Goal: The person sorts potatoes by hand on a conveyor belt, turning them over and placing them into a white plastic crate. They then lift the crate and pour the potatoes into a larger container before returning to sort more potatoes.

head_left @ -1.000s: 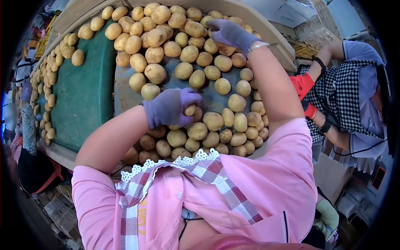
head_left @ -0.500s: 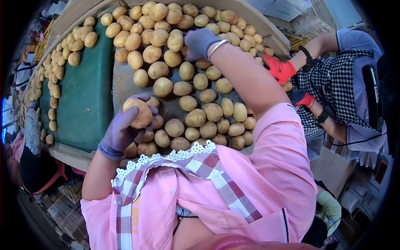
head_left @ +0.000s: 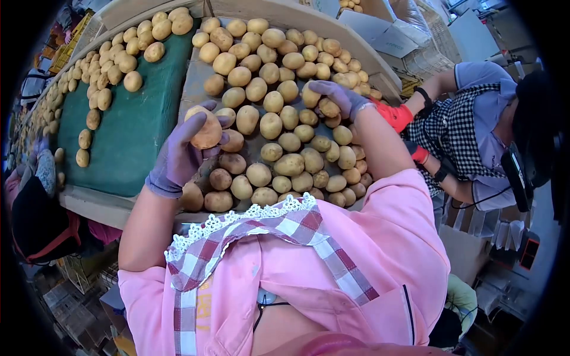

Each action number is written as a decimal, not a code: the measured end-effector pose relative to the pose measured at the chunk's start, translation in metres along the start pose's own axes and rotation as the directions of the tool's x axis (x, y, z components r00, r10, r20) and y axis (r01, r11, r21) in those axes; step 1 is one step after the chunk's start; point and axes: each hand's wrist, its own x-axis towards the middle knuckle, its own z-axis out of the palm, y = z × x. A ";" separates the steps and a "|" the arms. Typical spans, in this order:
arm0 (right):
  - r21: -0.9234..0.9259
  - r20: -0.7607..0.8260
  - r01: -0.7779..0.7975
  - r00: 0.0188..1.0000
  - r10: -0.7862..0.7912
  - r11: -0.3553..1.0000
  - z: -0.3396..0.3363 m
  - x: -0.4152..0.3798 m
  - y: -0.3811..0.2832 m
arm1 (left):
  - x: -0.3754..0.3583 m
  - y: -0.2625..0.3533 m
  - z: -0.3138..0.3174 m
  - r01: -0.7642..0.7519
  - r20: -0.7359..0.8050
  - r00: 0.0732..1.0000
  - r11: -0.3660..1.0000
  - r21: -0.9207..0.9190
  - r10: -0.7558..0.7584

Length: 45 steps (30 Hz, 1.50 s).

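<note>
two gloved hands on the go here. the left hand (head_left: pixel 178 157) has its fingers (head_left: pixel 193 124) curled up around one potato (head_left: pixel 206 130), lifted clear of the pile and sitting right at the line where the grey tray (head_left: pixel 191 89) meets the green belt (head_left: pixel 133 130). that grip looks snug, thumb on one side, fingers up the other. the right hand (head_left: pixel 338 96) is stretched out over the far side of the heap with its fingers half spread and bent down on a potato or two in the pile (head_left: pixel 285 136); can't tell if it has properly closed on one or is just touching.

looks to me like the sorting step is mid-flow: one spud picked and held up, the other hand feeling for its next one. my guess is the next move calls for a short carry of the held potato to wherever it belongs, the green belt being just beside it, and a clean let-go so it doesn't roll off the edge.

further out, the green belt carries a loose scatter of potatoes (head_left: pixel 104 77) along its far side. a person in a checked apron (head_left: pixel 460 127) with a red glove (head_left: pixel 395 114) works at the right, just beside the reaching arm.
</note>
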 end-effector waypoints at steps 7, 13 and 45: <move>0.810 -0.250 0.347 0.933 -0.258 0.472 0.058 -0.059 0.014 | -0.001 0.002 0.002 0.075 0.043 0.996 0.997 -0.029 -0.073; 0.878 -0.328 0.371 0.927 -0.184 0.304 0.113 -0.063 -0.027 | 0.004 -0.009 -0.002 0.136 0.016 0.990 0.989 0.051 -0.137; -0.357 -0.400 0.809 0.319 -0.859 0.467 0.216 -0.021 -0.059 | -0.010 -0.016 0.010 0.193 0.012 0.981 0.954 -0.227 -0.196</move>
